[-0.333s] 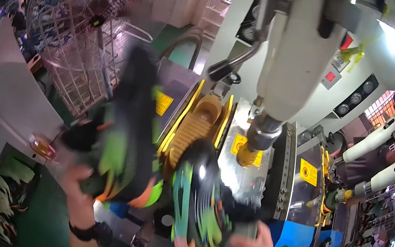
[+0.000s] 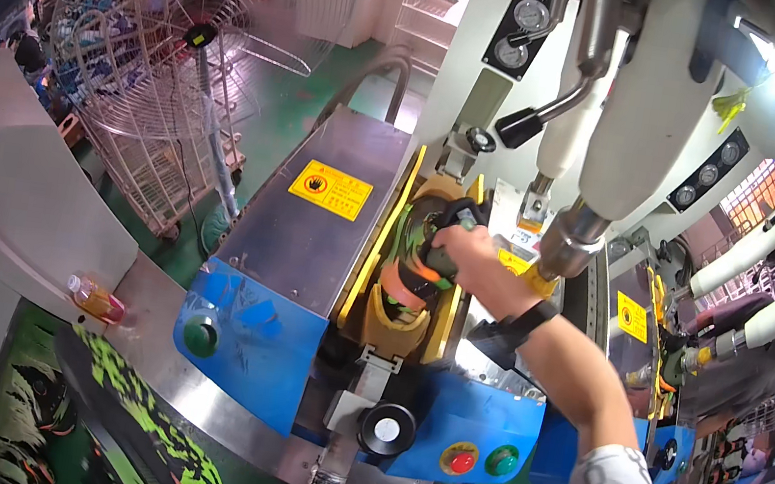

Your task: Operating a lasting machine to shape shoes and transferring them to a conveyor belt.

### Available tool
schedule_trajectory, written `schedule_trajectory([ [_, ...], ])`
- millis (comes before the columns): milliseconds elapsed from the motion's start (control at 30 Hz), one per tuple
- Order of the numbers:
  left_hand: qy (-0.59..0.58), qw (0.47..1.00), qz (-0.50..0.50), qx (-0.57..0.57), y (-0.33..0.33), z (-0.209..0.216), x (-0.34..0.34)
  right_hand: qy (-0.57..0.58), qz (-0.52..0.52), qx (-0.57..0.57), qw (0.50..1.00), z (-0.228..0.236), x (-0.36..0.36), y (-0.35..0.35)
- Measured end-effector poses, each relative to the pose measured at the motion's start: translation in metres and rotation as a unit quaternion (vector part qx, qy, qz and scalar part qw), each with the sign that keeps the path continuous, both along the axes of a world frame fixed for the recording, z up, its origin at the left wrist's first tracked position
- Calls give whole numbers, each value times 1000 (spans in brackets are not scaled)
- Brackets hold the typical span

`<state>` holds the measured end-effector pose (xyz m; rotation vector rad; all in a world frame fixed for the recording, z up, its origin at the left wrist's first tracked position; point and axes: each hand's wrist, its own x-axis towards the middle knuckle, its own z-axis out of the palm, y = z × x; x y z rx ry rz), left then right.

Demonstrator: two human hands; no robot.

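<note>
My right hand [image 2: 467, 250] reaches in from the lower right, its fingers closed on the upper part of a black shoe [image 2: 410, 280] with green and orange patches. That shoe sits in the tan mould [image 2: 395, 327] of the press, between yellow side pads [image 2: 376, 255], its orange end toward me. Just right of my wrist hangs the white press cylinder [image 2: 641, 129] with a metal tip. At the lower left, a second shoe [image 2: 145, 431] is tilted so its black and green sole shows. My left hand is out of sight.
Blue machine panels carry a green button [image 2: 200, 336] and a red button [image 2: 460, 460]. A black-rimmed handwheel [image 2: 387, 429] stands at the front. A bottle [image 2: 95, 298] lies on the left ledge. A wire fan [image 2: 200, 37] stands beyond; more presses are at the right.
Both shoes were held in front of me. One now sits in the mould under my right hand; the other has dropped to the lower left, and my left hand has left the view.
</note>
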<state>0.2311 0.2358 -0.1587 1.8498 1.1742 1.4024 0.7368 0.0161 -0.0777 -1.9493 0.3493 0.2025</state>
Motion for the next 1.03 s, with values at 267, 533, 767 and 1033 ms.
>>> schedule_trajectory([
  [267, 179, 972, -155, 5, -85, -56, -87, -1, 57, -117, 992, -45, 6, 23],
  [533, 105, 948, -57, -294, -111, -50, -91, -103, -12, -209, 972, -57, 2, 33],
  [767, -108, 929, -256, -245, -109, -31, -74, -2, 404, -141, 904, 13, -57, -32],
  [1033, -420, 697, -132, -566, -178, 48, -86, -229, 470, -510, 683, -34, -291, -198],
])
